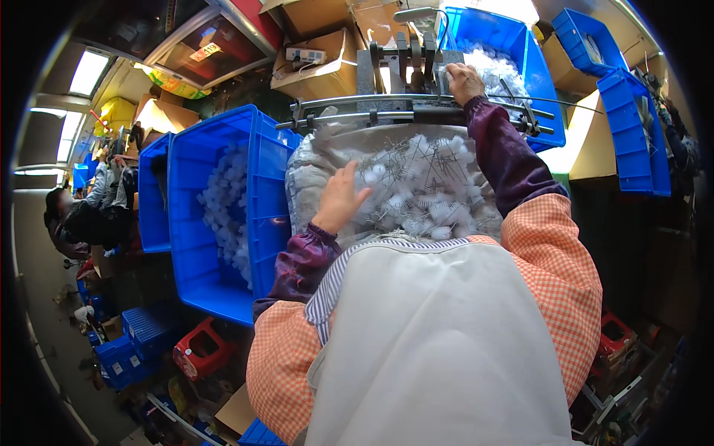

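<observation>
Crowded workshop. White pieces (227, 204) part-filled left bin (269, 197); more, with pins (420, 158), seemingly remained on cloth (306, 182). Left hand (342, 197): fingers spread. Right hand (465, 82), at machine (405, 63): couldn't tell fingers.

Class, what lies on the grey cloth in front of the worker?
On the grey cloth lie white pieces and thin metal pins, jumbled together; the left hand hides part of it. Anything beneath the uppermost pieces is covered.

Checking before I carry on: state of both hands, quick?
Left hand: open, nothing visibly held.
Right hand: curled at the metal machine; whether its grip holds anything cannot be told.
</observation>
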The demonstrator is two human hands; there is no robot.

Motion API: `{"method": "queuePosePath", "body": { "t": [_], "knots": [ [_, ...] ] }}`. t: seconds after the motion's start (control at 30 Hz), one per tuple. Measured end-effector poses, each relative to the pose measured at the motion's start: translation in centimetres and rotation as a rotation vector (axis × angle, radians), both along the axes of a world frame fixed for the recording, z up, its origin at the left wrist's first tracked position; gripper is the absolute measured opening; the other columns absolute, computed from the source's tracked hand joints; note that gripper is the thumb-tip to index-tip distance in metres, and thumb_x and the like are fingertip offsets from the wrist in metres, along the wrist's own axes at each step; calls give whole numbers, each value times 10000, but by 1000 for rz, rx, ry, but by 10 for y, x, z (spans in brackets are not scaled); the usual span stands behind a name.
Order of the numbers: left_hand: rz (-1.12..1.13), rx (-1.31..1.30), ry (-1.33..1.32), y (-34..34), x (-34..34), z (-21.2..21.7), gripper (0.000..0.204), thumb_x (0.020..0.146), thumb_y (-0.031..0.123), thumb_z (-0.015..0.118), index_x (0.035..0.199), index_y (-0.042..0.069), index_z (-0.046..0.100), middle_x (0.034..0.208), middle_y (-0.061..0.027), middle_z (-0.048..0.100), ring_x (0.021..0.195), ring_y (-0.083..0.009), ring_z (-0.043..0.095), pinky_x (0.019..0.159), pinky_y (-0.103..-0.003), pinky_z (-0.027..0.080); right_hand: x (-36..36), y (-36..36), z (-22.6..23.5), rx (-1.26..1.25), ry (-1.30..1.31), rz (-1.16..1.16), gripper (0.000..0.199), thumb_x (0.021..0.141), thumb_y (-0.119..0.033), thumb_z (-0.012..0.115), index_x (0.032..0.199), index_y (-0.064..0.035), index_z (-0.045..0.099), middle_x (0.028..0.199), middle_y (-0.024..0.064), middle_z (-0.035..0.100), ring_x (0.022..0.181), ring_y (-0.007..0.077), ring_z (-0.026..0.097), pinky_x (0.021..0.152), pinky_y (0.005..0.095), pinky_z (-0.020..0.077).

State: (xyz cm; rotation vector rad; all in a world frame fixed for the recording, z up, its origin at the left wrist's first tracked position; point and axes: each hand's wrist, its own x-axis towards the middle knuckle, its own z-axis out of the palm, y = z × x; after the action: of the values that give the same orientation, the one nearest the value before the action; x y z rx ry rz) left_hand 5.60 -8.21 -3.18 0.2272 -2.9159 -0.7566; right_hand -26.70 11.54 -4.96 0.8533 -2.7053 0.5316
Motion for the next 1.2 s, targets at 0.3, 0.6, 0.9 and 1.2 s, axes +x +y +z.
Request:
{"method": "queuePosePath", "body": {
  "t": [0.3,0.6,0.9,1.2],
  "knots": [
    [116,180,-93,7,8,-4,564,702,149,695,1176,57,404,948,-125,578,824,-273,581,704,-370,457,-13,-16,-13,171,24,-44,212,847,-237,487,1002,-127,581,1013,57,597,1024,276,495,847,406,404],
    [-7,118,-123,-4,13,-7,304,744,205,650,979,43,548,958,-152,531,885,-329,548,749,-391,447,-15,-16,-10,155,-37,-45,222,860,-260,470,1003,-121,566,1059,55,588,1062,265,470,881,409,342],
    [-16,132,-136,-4,11,-7,184,721,162,640,860,52,587,877,-137,530,841,-316,546,734,-382,441,-22,-15,-11,151,-137,-102,275,848,-308,481,1065,-179,590,1105,7,582,1087,239,464,930,431,294],
    [-35,27,-91,1,5,-7,90,696,126,622,764,67,615,840,-99,544,839,-294,532,733,-375,441,3,-1,1,235,-104,-243,353,763,-324,544,1052,-133,615,1159,69,485,1151,263,354,965,440,243]
  ]
}}
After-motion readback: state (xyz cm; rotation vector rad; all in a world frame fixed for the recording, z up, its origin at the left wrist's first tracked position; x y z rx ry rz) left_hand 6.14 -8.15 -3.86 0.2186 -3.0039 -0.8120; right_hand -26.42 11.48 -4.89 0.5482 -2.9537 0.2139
